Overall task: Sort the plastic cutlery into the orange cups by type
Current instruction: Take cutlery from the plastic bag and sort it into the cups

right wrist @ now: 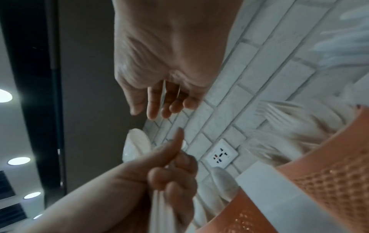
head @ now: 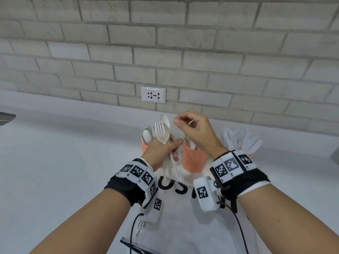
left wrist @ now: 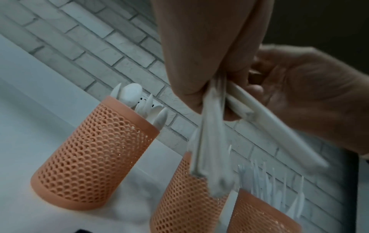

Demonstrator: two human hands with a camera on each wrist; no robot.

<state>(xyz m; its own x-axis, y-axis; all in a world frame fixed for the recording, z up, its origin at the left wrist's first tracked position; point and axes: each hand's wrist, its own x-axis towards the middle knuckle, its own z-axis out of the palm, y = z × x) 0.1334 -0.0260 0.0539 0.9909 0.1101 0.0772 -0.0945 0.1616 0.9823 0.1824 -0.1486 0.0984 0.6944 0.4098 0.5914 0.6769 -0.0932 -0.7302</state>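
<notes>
My left hand (head: 173,145) grips a bundle of cream plastic cutlery (head: 162,133), with a fork and spoons fanned upward and the handles hanging below the fist. The same bundle (left wrist: 211,149) looks blurred in the left wrist view. Three orange mesh cups stand in a row by the wall. The left cup (head: 144,146) holds spoons, the middle cup (head: 194,159) holds forks, and the right cup (head: 249,154), mostly hidden behind my wrist, holds white cutlery (head: 240,138) of unclear type. My right hand (head: 185,123) hovers above the middle cup with relaxed fingers (right wrist: 155,108) and holds nothing.
The cups stand on a white bag with black lettering (head: 183,213) spread over a white counter (head: 64,162). A brick wall with a socket (head: 153,94) rises just behind them. A dark object (head: 7,118) pokes in at the left edge.
</notes>
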